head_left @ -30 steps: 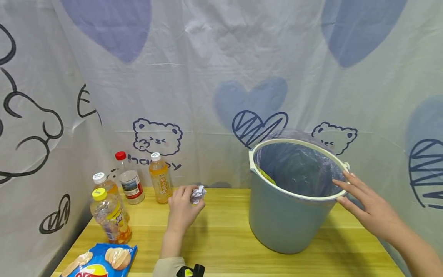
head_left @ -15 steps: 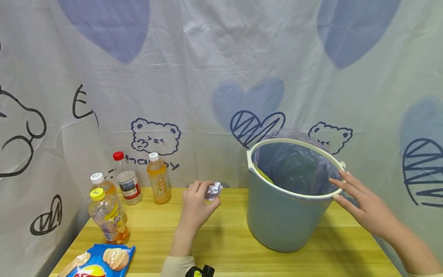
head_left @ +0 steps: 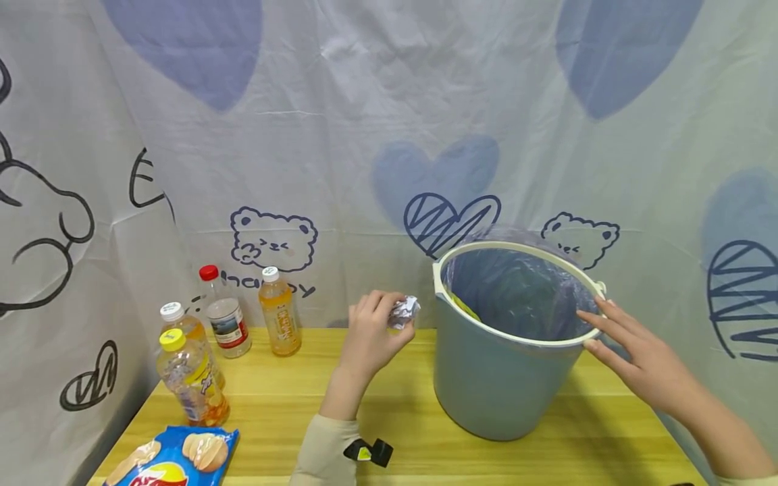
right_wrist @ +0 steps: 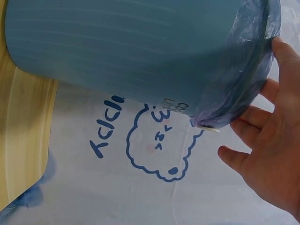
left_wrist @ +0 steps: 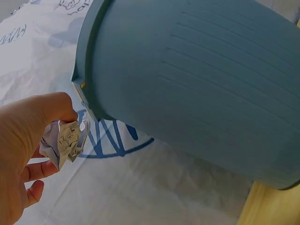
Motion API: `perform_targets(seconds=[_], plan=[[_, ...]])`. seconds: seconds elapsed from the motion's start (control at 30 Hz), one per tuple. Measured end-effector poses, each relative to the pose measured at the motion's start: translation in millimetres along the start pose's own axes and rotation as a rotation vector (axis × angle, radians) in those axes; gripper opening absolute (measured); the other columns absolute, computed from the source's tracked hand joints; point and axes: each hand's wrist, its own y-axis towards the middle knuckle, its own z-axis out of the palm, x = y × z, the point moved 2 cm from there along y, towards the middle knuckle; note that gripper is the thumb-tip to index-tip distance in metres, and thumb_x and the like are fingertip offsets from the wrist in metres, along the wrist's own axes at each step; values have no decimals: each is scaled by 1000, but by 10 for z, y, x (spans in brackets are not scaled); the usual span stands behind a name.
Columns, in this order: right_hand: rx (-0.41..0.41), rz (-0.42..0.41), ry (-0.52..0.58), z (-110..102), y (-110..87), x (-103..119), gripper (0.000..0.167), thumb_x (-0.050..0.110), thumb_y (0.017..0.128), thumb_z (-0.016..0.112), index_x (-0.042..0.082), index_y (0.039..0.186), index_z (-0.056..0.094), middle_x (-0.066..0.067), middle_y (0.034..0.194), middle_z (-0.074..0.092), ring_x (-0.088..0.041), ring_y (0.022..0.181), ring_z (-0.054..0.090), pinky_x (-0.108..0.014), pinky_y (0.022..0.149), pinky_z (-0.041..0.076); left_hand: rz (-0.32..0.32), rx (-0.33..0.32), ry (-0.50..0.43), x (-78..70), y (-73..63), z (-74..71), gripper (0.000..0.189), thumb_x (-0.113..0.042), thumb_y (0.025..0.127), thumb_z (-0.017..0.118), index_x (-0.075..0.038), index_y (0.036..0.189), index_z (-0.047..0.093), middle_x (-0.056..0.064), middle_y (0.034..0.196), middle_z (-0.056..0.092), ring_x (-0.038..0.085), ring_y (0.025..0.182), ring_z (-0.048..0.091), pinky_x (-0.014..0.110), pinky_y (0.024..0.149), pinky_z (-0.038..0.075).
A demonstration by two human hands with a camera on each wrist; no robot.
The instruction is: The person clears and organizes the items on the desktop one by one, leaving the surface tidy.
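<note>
In the head view my left hand (head_left: 372,332) pinches a crumpled ball of white paper (head_left: 404,312) between thumb and fingers, just left of the bucket's rim. The left wrist view shows the paper ball (left_wrist: 67,140) close beside the rim, with dark marks on it. A grey-blue bucket (head_left: 492,388) with a cream rim stands upright on the table, lined with a thin clear purplish bag (head_left: 529,290). On the right side of that rim rests my right hand (head_left: 644,358), its fingers fairly straight and touching the edge. Something yellow shows inside, near the left rim.
At the left stand several plastic bottles: a red-capped bottle (head_left: 227,324), an orange drink bottle (head_left: 279,320), a yellow-capped bottle (head_left: 193,388) and a white-capped one (head_left: 185,327) behind it. A blue chip bag (head_left: 176,455) lies in front. A printed curtain (head_left: 358,169) hangs behind the wooden table (head_left: 401,418).
My left hand has moved right and upward with the paper ball, from near the orange drink bottle to beside the bucket. My right hand stays at the rim.
</note>
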Motion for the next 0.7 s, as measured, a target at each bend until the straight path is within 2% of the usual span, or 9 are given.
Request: perform_targets(seconds=[0.33, 0.7], plan=[[8, 0, -14, 9, -9, 8, 50, 36, 100, 52, 22, 147, 44, -16, 161, 22, -45, 147, 18, -78, 94, 25, 33, -21, 5, -79, 290, -30, 36, -22, 72, 78, -12, 105, 67, 4, 98, 65, 22, 86, 59, 36, 68, 40], [8, 6, 19, 8, 0, -14, 50, 36, 100, 52, 20, 147, 44, -17, 162, 21, -45, 148, 15, -79, 96, 22, 90, -32, -19, -279, 637, -45, 34, -25, 77, 77, -14, 108, 67, 3, 100, 65, 21, 88, 59, 38, 72, 41]])
